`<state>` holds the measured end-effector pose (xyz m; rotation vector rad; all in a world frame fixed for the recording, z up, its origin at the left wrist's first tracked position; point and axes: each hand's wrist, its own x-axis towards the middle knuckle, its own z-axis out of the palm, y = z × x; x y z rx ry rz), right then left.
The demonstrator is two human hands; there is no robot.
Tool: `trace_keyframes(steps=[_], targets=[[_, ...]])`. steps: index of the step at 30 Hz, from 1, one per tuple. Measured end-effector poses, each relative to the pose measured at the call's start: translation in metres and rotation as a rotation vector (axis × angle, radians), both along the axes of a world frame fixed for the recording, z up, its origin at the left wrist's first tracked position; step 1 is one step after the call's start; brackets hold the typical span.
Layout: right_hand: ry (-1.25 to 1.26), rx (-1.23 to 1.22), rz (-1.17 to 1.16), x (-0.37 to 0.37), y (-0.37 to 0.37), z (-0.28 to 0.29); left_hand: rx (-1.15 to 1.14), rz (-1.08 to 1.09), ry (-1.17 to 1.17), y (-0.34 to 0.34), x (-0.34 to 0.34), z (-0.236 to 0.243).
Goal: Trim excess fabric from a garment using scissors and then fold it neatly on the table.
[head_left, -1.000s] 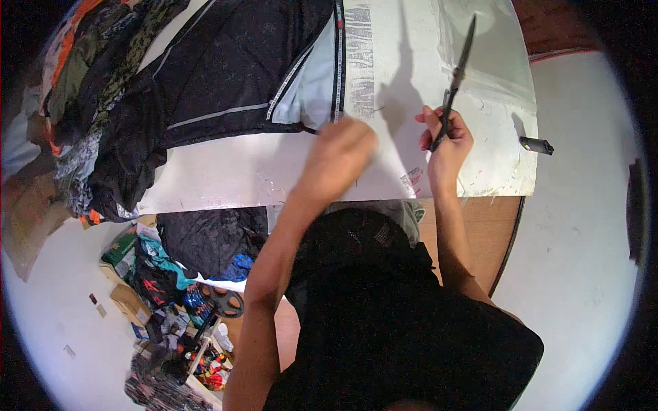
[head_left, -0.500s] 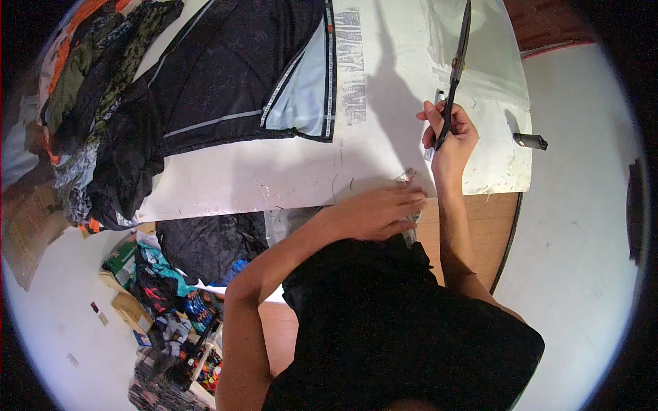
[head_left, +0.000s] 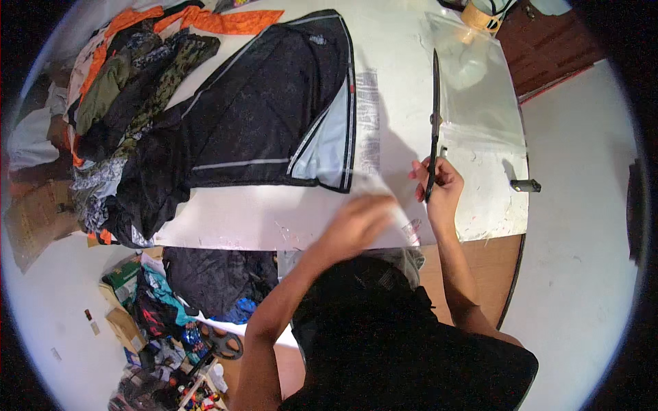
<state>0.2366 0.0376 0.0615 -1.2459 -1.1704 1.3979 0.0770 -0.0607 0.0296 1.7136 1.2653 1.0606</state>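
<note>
Long black scissors (head_left: pixel 434 103) point away from me over the white table, blades together. My right hand (head_left: pixel 443 192) is closed round their handles. Smeared by motion, my left hand (head_left: pixel 362 222) is near the table's front edge. It grips a crumpled clear plastic bag (head_left: pixel 404 222), partly blurred, which trails over the edge toward my lap. Left of it on the table lies a black garment (head_left: pixel 253 116) with pale grey piping; a turned-back flap shows its light blue lining (head_left: pixel 322 151).
Flat clear plastic sheets (head_left: pixel 480 89) lie at the table's right, by a tape roll (head_left: pixel 480 17). A small black object (head_left: pixel 526 185) sits at the right edge. Mixed clothes (head_left: pixel 130 116) heap at far left. Below the table are dark cloth (head_left: pixel 219 277) and clutter.
My left hand has moved slightly left and over the table with the plastic. My right hand keeps the scissors. The head view has shifted, showing more of the table's far side.
</note>
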Motion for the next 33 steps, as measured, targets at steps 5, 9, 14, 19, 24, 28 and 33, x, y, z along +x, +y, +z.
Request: trace_keyframes(steps=[5,9,14,19,24,28,33], targets=[[-0.011,0.004,0.002,0.001,-0.003,0.002,0.052,0.452,0.762,0.032,-0.048,-0.009],[-0.021,-0.011,0.003,-0.002,-0.005,0.002,0.056,0.485,0.822,-0.009,-0.071,-0.014],[0.024,-0.036,0.026,-0.011,-0.009,-0.003,-0.063,0.371,0.702,-0.090,-0.167,-0.010],[-0.040,0.000,0.077,-0.022,-0.011,-0.012,-0.124,0.817,0.938,-0.105,-0.222,0.004],[0.019,-0.006,0.061,-0.030,-0.016,-0.021,0.275,0.933,0.652,-0.048,-0.154,-0.007],[0.002,-0.049,0.077,-0.031,-0.019,-0.025,0.331,0.775,0.495,0.023,-0.086,-0.011],[0.009,-0.094,0.100,-0.030,-0.023,-0.034,0.220,0.744,0.066,0.103,-0.074,-0.011]])
